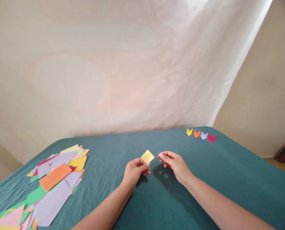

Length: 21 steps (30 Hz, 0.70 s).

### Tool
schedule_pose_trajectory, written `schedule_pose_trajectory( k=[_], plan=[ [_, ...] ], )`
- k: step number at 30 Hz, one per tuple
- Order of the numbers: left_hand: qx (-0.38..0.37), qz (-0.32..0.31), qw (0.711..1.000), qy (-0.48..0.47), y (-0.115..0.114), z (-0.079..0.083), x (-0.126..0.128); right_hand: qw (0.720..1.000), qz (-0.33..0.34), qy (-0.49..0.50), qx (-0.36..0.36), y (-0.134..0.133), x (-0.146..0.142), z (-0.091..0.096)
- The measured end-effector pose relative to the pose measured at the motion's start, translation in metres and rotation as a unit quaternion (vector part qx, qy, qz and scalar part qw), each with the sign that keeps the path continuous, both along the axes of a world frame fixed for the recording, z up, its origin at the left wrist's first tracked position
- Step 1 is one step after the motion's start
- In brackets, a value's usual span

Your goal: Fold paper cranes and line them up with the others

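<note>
My left hand (pixel 135 171) pinches a small yellow paper square (pixel 147 156) by its lower corner and holds it just above the teal tablecloth (pixel 156 204). Just right of the paper is my right hand (pixel 174 163), fingers loosely curled toward it with a small gap between; nothing shows in them. Both forearms reach in from the bottom edge.
A loose heap of coloured paper sheets (pixel 53 179) covers the table's left side. Several small folded paper figures, yellow, orange, lilac and red (pixel 201 134), stand in a row at the far right edge. A creased white backdrop (pixel 123 70) hangs behind the table.
</note>
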<state>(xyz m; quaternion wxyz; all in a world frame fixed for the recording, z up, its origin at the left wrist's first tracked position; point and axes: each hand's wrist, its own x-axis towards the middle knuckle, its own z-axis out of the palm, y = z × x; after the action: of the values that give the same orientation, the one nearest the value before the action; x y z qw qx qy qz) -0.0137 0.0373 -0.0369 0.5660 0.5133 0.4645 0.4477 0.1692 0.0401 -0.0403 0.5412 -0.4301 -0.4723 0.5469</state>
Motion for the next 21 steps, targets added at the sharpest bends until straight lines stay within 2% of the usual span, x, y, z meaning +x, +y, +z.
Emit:
schedule_pose_trajectory(
  k=[3, 7, 12, 21],
  plan=[
    [0.024, -0.017, 0.999, 0.011, 0.001, 0.0, 0.002, 0.996, 0.076, -0.035, 0.022, -0.004, -0.005, 0.002],
    [0.048, -0.048, 0.998, 0.013, -0.001, 0.006, 0.005, 0.997, 0.056, -0.052, 0.019, -0.004, -0.009, -0.001],
    [0.042, -0.069, 0.996, -0.039, -0.001, 0.013, 0.0, 0.996, 0.082, 0.026, -0.019, -0.002, -0.006, -0.005],
    [0.031, -0.071, 0.996, -0.031, 0.0, 0.009, 0.001, 0.996, 0.088, 0.006, -0.016, -0.005, -0.007, 0.0]
  ],
)
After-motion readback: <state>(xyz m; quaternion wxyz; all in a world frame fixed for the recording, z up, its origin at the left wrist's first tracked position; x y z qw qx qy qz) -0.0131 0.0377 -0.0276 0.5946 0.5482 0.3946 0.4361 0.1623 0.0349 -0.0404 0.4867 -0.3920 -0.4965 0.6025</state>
